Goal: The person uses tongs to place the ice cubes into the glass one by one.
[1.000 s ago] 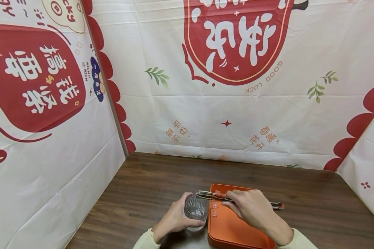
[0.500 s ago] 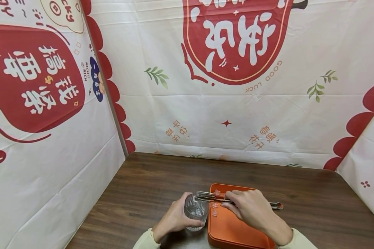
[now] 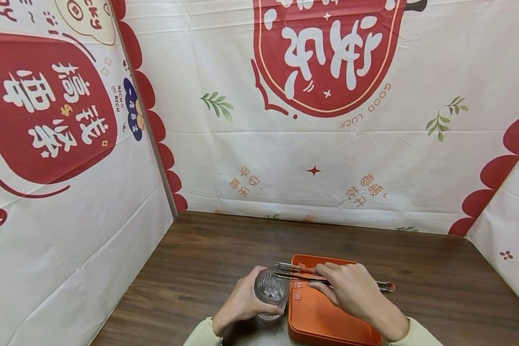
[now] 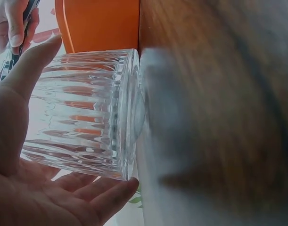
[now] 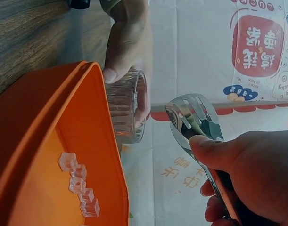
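Note:
My left hand (image 3: 242, 299) grips a clear ribbed glass (image 3: 269, 302), fingers around one side and thumb across the near side. The glass stands upright on the table; small clear shapes show inside it. My right hand (image 3: 350, 290) holds metal tongs (image 5: 195, 115), thumb on one arm and fingers on the other. The tong tips are spread apart beside the glass rim, with nothing between them in the right wrist view. Under the tongs lies an orange box (image 3: 328, 322) with several clear ice cubes (image 5: 89, 207) along its left side.
The box stands just right of the glass on a dark wooden table (image 3: 225, 240). White printed cloth walls (image 3: 277, 149) rise behind and at both sides. A small dark object (image 5: 79, 4) sits at the top of the right wrist view.
The tongs' arms have spread apart over the glass rim, and the tips have shifted slightly right. A clear piece now shows lower inside the glass. My left hand has barely moved.

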